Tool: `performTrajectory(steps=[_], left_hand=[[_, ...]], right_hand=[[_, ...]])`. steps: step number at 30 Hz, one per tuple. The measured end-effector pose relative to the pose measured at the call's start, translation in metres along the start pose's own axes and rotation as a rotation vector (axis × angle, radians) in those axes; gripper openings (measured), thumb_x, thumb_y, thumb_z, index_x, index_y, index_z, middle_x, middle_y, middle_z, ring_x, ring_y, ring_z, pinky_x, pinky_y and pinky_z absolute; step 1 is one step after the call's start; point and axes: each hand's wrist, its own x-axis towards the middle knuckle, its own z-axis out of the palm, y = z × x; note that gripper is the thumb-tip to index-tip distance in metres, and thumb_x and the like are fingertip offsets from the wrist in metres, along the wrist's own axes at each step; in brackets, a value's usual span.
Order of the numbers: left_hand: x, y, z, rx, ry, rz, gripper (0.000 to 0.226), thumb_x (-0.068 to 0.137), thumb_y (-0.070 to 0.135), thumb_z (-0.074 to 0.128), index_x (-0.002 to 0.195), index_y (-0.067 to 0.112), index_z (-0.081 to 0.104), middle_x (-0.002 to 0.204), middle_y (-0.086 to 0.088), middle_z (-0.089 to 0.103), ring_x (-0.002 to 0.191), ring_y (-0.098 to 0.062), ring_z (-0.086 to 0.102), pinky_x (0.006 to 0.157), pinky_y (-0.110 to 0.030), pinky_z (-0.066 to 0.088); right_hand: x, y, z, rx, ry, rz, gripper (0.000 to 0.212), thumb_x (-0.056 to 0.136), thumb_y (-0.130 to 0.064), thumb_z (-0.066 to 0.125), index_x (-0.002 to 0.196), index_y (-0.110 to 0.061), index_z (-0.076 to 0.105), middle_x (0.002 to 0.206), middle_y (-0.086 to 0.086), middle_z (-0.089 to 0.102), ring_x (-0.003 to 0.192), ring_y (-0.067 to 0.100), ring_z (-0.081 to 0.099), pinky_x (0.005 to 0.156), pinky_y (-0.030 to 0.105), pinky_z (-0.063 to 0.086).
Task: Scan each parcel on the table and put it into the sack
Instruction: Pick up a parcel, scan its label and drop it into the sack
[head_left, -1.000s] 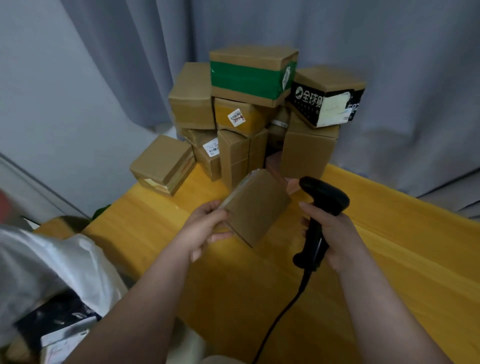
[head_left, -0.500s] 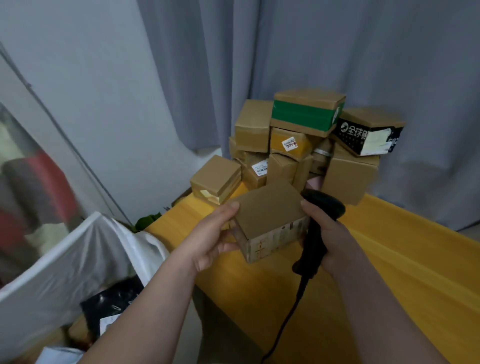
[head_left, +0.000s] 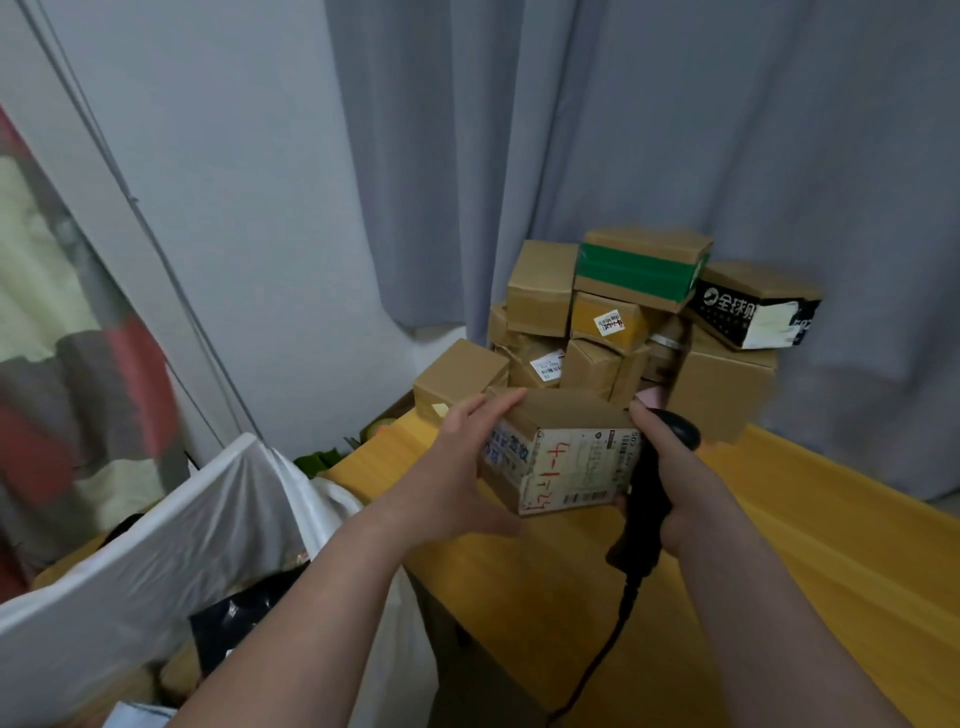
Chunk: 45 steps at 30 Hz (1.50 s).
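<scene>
Your left hand (head_left: 457, 467) clasps the small brown cardboard parcel (head_left: 561, 452) by its left end, fingers over the top and thumb beneath. It holds the parcel above the near-left edge of the yellow table (head_left: 779, 545). The white label with red handwriting faces you. Your right hand (head_left: 680, 483) is wrapped round the black corded scanner (head_left: 641, 514), forefinger touching the parcel's right end. The open white plastic sack (head_left: 182, 525) lies down and left, on the left hand's side, so that hand likely carries it.
</scene>
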Motion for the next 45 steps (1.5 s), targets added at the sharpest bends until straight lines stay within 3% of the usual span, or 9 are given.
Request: performTrajectory(steps=[8, 14, 19, 23, 25, 30, 36, 41, 45], left_hand=[[-0.002, 0.011, 0.001, -0.455, 0.059, -0.172, 0.04, 0.084, 0.044, 0.065, 0.114, 0.057, 0.043, 0.128, 0.006, 0.047, 0.108, -0.016, 0.058, 0.079, -0.033, 0.06], [-0.007, 0.01, 0.001, -0.819, 0.072, -0.382, 0.038, 0.086, 0.036, 0.067, 0.119, 0.036, 0.048, 0.107, -0.003, 0.07, 0.106, -0.023, 0.062, 0.082, -0.049, 0.058], [-0.009, 0.006, 0.001, -1.037, 0.077, -0.438, 0.044, 0.089, 0.022, 0.061, 0.129, 0.014, 0.044, 0.106, -0.013, 0.069, 0.108, -0.031, 0.062, 0.078, -0.045, 0.058], [-0.011, 0.008, 0.003, -1.071, 0.069, -0.46, 0.044, 0.091, 0.018, 0.058, 0.129, 0.001, 0.046, 0.09, -0.007, 0.075, 0.104, -0.029, 0.066, 0.078, -0.035, 0.058], [-0.011, 0.008, 0.004, -1.069, 0.073, -0.488, 0.043, 0.091, 0.018, 0.058, 0.13, 0.0, 0.048, 0.094, -0.009, 0.074, 0.104, -0.029, 0.066, 0.081, -0.035, 0.058], [-0.009, 0.004, 0.0, -1.087, 0.222, -0.534, 0.034, 0.091, 0.022, 0.056, 0.122, 0.007, 0.055, 0.112, -0.017, 0.066, 0.105, -0.03, 0.064, 0.078, -0.037, 0.058], [-0.009, -0.012, -0.014, -1.067, 0.403, -0.565, 0.024, 0.091, 0.03, 0.054, 0.102, 0.011, 0.064, 0.106, -0.015, 0.07, 0.104, -0.03, 0.066, 0.074, -0.04, 0.059], [-0.011, -0.021, -0.023, -1.036, 0.533, -0.573, 0.02, 0.093, 0.031, 0.05, 0.092, 0.015, 0.062, 0.101, -0.01, 0.072, 0.101, -0.024, 0.066, 0.071, -0.035, 0.054], [-0.016, -0.026, -0.031, -0.99, 0.586, -0.577, 0.02, 0.094, 0.03, 0.048, 0.086, 0.016, 0.061, 0.088, -0.004, 0.071, 0.09, -0.018, 0.065, 0.068, -0.029, 0.047]], right_hand=[[-0.01, -0.003, 0.007, -0.047, 0.004, -0.111, 0.058, 0.074, -0.045, 0.077, 0.12, -0.016, 0.058, 0.089, 0.005, 0.067, 0.082, 0.022, 0.066, 0.057, 0.031, 0.05], [-0.014, -0.002, 0.011, -0.081, -0.037, -0.244, 0.041, 0.08, -0.034, 0.074, 0.113, -0.012, 0.063, 0.087, 0.008, 0.07, 0.086, 0.024, 0.065, 0.07, 0.033, 0.049], [-0.017, -0.005, 0.014, -0.072, -0.11, -0.309, 0.011, 0.086, -0.015, 0.069, 0.094, -0.011, 0.062, 0.091, 0.008, 0.076, 0.092, 0.025, 0.07, 0.07, 0.03, 0.046], [-0.014, -0.003, 0.021, -0.105, -0.103, -0.366, 0.03, 0.075, -0.012, 0.077, 0.1, -0.005, 0.061, 0.096, 0.009, 0.074, 0.092, 0.025, 0.07, 0.065, 0.031, 0.048], [-0.011, -0.002, 0.023, -0.138, -0.116, -0.392, 0.039, 0.074, -0.014, 0.078, 0.109, -0.007, 0.061, 0.102, 0.009, 0.073, 0.097, 0.025, 0.07, 0.066, 0.033, 0.049], [-0.015, -0.007, 0.021, -0.276, -0.229, -0.432, 0.025, 0.083, -0.015, 0.072, 0.107, -0.012, 0.064, 0.097, 0.002, 0.075, 0.09, 0.021, 0.071, 0.066, 0.032, 0.051], [-0.027, -0.016, 0.015, -0.572, -0.318, -0.469, 0.027, 0.078, -0.019, 0.077, 0.102, -0.016, 0.067, 0.085, 0.013, 0.067, 0.07, 0.022, 0.063, 0.07, 0.036, 0.053], [-0.034, -0.019, 0.016, -0.871, -0.421, -0.489, 0.027, 0.078, -0.011, 0.077, 0.095, -0.027, 0.063, 0.067, 0.001, 0.066, 0.063, 0.016, 0.061, 0.067, 0.033, 0.052], [-0.033, -0.017, 0.02, -1.017, -0.45, -0.538, 0.031, 0.073, -0.009, 0.08, 0.099, -0.019, 0.066, 0.071, 0.008, 0.066, 0.064, 0.019, 0.062, 0.066, 0.037, 0.053]])
